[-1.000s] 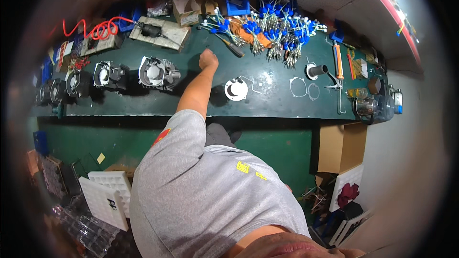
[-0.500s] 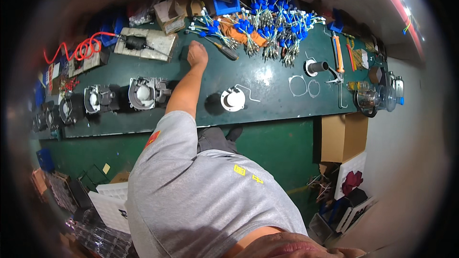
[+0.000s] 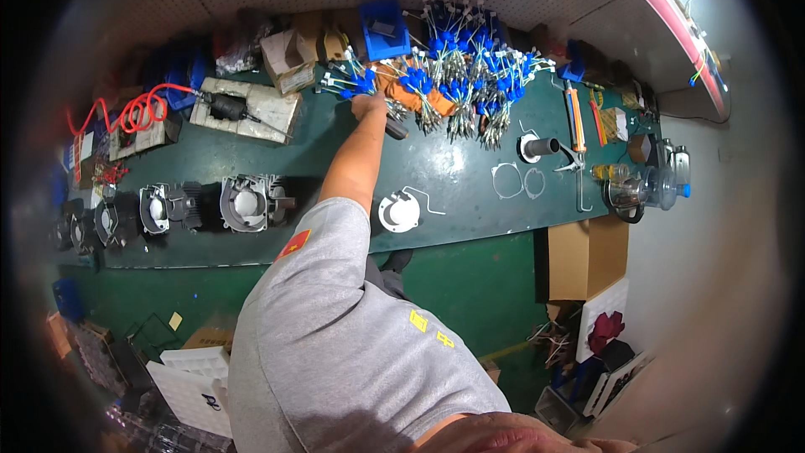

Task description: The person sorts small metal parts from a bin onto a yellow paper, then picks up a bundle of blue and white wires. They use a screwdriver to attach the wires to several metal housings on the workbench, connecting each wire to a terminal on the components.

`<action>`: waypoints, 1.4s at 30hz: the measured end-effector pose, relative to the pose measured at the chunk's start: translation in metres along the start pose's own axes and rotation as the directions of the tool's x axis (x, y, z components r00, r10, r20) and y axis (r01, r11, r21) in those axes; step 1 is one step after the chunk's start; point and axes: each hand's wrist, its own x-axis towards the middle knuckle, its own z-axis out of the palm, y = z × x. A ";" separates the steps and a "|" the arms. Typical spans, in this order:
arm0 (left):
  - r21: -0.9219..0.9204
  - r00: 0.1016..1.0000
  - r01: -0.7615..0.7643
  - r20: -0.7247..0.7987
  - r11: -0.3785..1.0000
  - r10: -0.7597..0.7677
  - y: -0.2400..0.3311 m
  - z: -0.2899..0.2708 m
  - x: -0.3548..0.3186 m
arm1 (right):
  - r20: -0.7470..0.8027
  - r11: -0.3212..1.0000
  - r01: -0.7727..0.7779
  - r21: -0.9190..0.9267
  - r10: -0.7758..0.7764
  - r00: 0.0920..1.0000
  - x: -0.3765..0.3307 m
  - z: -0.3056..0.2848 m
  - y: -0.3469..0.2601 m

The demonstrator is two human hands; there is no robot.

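Note:
My left hand (image 3: pixel 367 106) reaches to the far side of the green workbench (image 3: pixel 335 169). It is at the near edge of the leftmost bundle of wired parts with blue sleeves (image 3: pixel 359 84). Its fingers are turned away, so whether they grip anything is hidden. Right beside the hand lies a screwdriver, its dark handle (image 3: pixel 397 128) showing and its shaft covered. More wired bundles (image 3: pixel 461 109) lie to the right, some over an orange cloth (image 3: pixel 404 94). Nearer on the bench sits a round white metal part with a bent rod (image 3: pixel 399 212). My right hand is out of view.
Grey metal housings (image 3: pixel 245 203) stand in a row at the left. Behind them a dark air tool (image 3: pixel 226 106) with a red coiled hose rests on a pale block. To the right are thin gaskets (image 3: pixel 506 180), a flanged tube (image 3: pixel 541 147) and an orange caulking gun (image 3: pixel 575 122).
My left hand has moved right, from left of the screwdriver to the leftmost wired bundle, now covering the screwdriver's shaft. The whole view has tilted, so the bench sits lower in the picture.

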 end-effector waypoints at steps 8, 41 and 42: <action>-0.092 0.943 -0.331 0.004 0.939 0.333 0.007 -0.035 -0.050 | 0.081 0.994 0.107 -0.018 -0.105 0.991 0.005 -0.004 -0.035; -0.315 0.690 -0.669 0.071 0.673 0.720 -0.205 -0.573 -0.324 | 0.904 0.802 0.545 0.243 -0.391 0.172 -0.227 0.306 -0.318; -0.269 0.723 -0.656 0.044 0.705 0.689 -0.224 -0.599 -0.309 | 0.909 0.829 0.509 0.232 -0.371 0.190 -0.238 0.318 -0.308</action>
